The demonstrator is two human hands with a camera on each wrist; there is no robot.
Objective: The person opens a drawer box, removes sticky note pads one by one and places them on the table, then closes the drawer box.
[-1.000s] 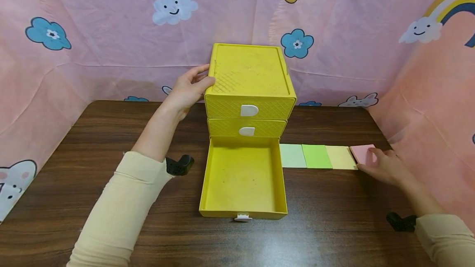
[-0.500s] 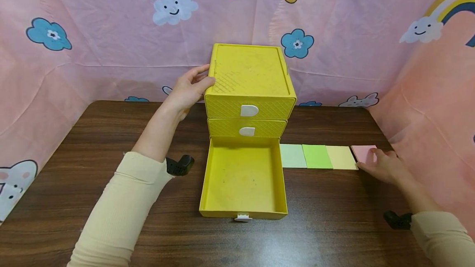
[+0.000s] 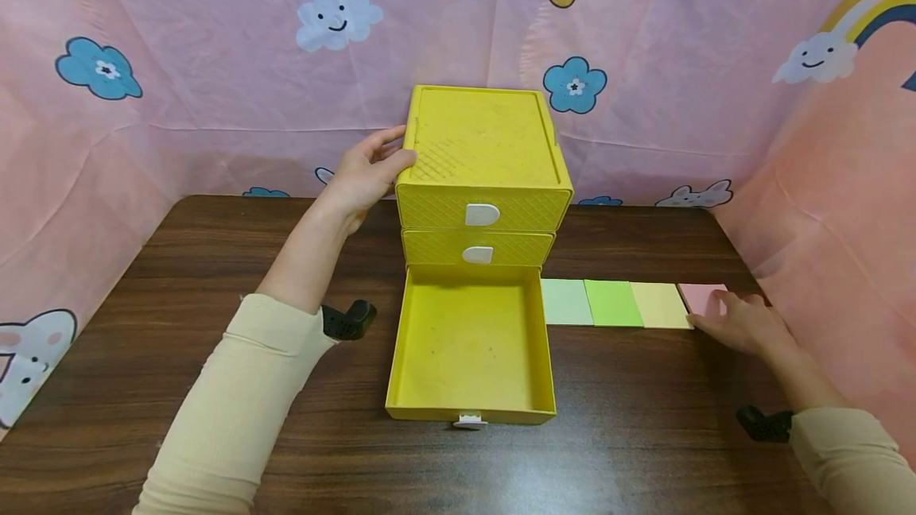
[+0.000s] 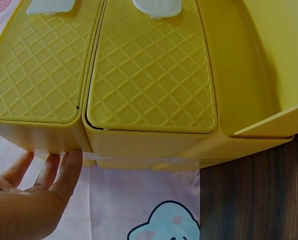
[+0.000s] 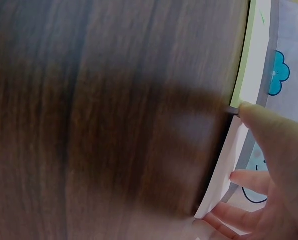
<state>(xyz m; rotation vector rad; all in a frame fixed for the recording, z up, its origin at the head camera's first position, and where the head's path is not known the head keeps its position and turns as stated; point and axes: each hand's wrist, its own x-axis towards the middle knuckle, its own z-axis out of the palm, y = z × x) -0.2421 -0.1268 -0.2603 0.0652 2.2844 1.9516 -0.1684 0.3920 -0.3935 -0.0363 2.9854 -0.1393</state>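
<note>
A yellow drawer cabinet [image 3: 487,137] stands at the back middle of the table, its bottom drawer [image 3: 472,344] pulled out. My left hand [image 3: 361,177] rests at the cabinet's upper left edge, thumb on the top. In the left wrist view its extended fingers [image 4: 67,172] touch the side wall. Right of the drawer, mint [image 3: 567,302], green [image 3: 614,303] and yellow [image 3: 660,306] sticky note pads lie in a row, with a pink sticky note pad [image 3: 701,299] at the right end. My right hand [image 3: 744,324] pinches the pink pad between thumb and fingers.
Dark wood-grain table [image 3: 630,420] lies under everything. A pink patterned cloth [image 3: 644,38] hangs behind and along both sides, close to my right hand. The upper two drawers [image 3: 444,209] are pushed in.
The pink pad has shifted slightly right, and a narrow dark gap shows between it and the yellow pad. My right forearm has moved slightly left. My left hand stays on the cabinet.
</note>
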